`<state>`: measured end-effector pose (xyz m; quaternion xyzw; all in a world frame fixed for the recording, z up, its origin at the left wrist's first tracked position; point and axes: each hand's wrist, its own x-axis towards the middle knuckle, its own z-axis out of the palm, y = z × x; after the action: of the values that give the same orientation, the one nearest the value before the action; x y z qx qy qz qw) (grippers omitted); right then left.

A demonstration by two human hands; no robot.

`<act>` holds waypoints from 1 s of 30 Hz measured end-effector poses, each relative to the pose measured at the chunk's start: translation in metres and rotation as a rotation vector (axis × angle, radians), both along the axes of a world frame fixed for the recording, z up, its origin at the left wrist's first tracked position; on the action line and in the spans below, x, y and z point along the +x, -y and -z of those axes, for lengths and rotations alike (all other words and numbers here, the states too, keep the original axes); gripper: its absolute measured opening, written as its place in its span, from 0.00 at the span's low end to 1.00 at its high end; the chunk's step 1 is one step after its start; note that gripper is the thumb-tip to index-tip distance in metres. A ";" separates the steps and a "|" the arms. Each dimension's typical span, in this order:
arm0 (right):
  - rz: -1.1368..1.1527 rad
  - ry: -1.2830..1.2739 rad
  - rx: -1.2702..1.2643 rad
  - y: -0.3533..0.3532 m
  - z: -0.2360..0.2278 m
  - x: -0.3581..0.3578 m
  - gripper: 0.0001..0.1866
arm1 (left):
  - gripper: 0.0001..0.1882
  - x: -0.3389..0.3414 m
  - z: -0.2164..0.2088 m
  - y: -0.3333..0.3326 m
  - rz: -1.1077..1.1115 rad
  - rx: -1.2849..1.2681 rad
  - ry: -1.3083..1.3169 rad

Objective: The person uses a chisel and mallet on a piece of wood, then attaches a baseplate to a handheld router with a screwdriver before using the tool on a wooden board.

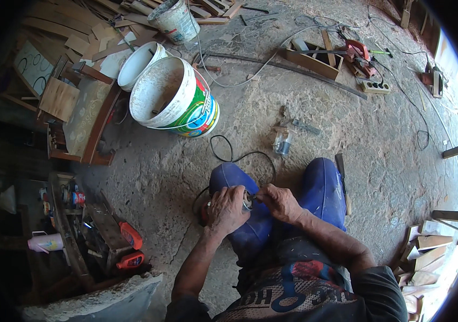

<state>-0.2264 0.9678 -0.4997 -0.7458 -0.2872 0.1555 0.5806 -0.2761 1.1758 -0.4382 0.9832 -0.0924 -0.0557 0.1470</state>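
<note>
Peering over at the person's lap, I see a small round-rimmed metal piece point(248, 202) above the left blue trouser leg point(250, 232), mostly covered by fingers. The left hand point(226, 206) is wrapped around it; the right hand point(280, 203) has its fingertips bunched at its edge, and I can't tell what they grip. Something red point(203, 214) peeks out behind the left hand, too hidden to name. A black cord point(231, 156) loops beyond the knee, one stretch lost behind the leg. Farther off stands a clear container point(282, 144), its dark contents unclear. A colourful bucket point(199, 115) partly covers a white bucket point(130, 68).
</note>
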 end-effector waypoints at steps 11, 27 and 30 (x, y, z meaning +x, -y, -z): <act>-0.136 0.469 -0.069 0.012 0.012 0.016 0.17 | 0.34 0.002 -0.003 0.004 0.010 0.036 -0.049; -0.068 0.428 -0.050 -0.005 0.018 0.006 0.16 | 0.40 -0.002 0.017 -0.005 0.064 -0.012 0.025; -0.078 0.361 -0.072 -0.008 0.020 0.008 0.15 | 0.39 -0.002 0.017 -0.005 0.063 -0.019 0.031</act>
<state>-0.2187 0.9761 -0.5197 -0.7703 -0.4097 0.0516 0.4858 -0.2783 1.1807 -0.4550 0.9791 -0.1262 -0.0442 0.1530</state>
